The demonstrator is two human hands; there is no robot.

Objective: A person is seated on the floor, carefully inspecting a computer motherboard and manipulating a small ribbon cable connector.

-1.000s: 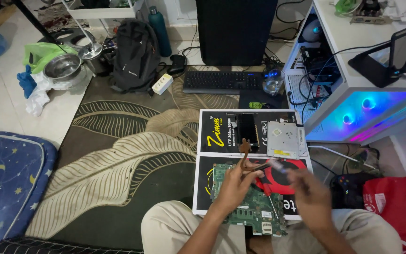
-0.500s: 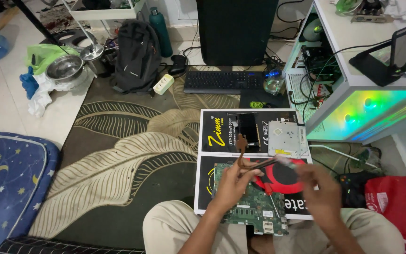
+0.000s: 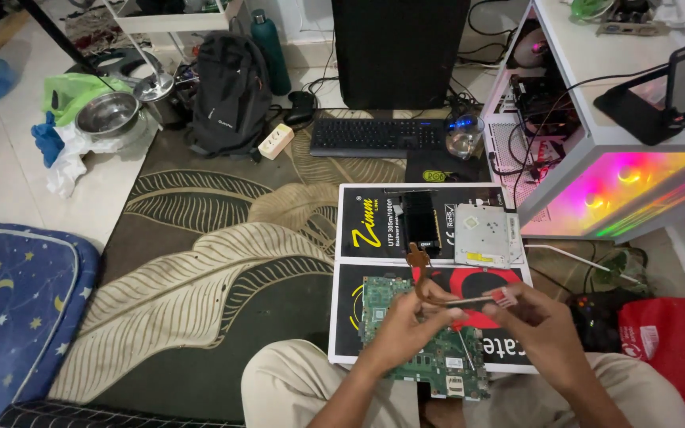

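I sit on the floor with a green circuit board lying across my lap and a flat black box. My left hand and my right hand hold a thin copper-coloured heat pipe between them, just above the board. The left hand grips the bent copper end, which sticks up. The right hand pinches the other end, with its small finned block. A slim tool with a red grip rests on the board under the hands.
On the black box lie a black expansion card and a silver drive. Beyond are a keyboard, a glass, a backpack and a black tower. A lit open computer case stands right, a red bag beside my knee, a blue mattress left.
My hands have shifted slightly while keeping hold of the heat pipe, the right hand a little higher. The lit case's glow has gone from blue to green-yellow to pink.
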